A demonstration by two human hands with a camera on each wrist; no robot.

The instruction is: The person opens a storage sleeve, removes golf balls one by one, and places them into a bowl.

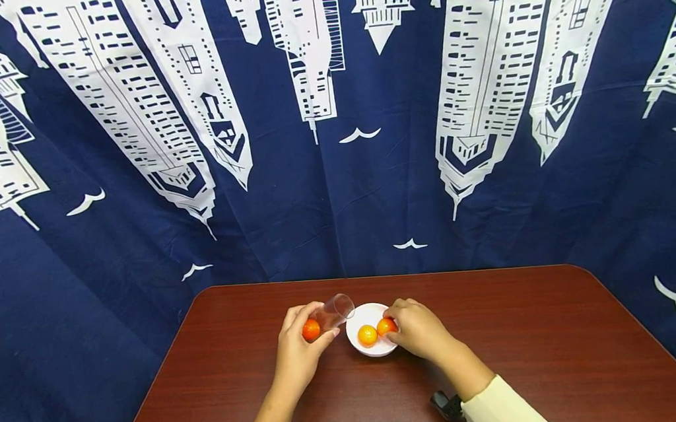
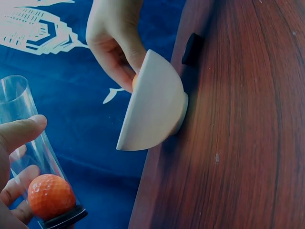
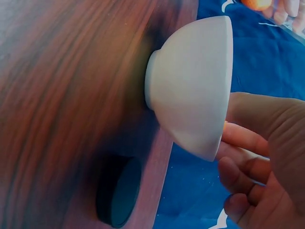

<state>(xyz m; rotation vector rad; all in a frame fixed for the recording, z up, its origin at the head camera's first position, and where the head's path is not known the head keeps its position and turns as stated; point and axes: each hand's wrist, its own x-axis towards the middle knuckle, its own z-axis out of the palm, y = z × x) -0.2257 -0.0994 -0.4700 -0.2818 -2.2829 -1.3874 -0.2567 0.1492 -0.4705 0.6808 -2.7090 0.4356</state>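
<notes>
In the head view my left hand [image 1: 298, 346] grips a clear plastic tube [image 1: 335, 311], tilted with its mouth toward the bowl. An orange golf ball [image 2: 51, 195] lies at the tube's bottom, above a black end cap [image 2: 64, 217]. A white bowl [image 1: 373, 350] stands on the table just right of the tube. In it are a yellow-orange ball [image 1: 367, 335] and a second orange ball [image 1: 386, 326]. My right hand [image 1: 421, 329] reaches over the bowl's right rim and pinches that second ball between thumb and fingers. From the wrist views, the bowl's wall hides most of this hold.
A round black cap [image 3: 119, 192] lies on the brown wooden table [image 1: 564, 352] close to the bowl, on the right hand's side. Behind the table hangs a blue cloth [image 1: 290, 208] with white buildings and birds.
</notes>
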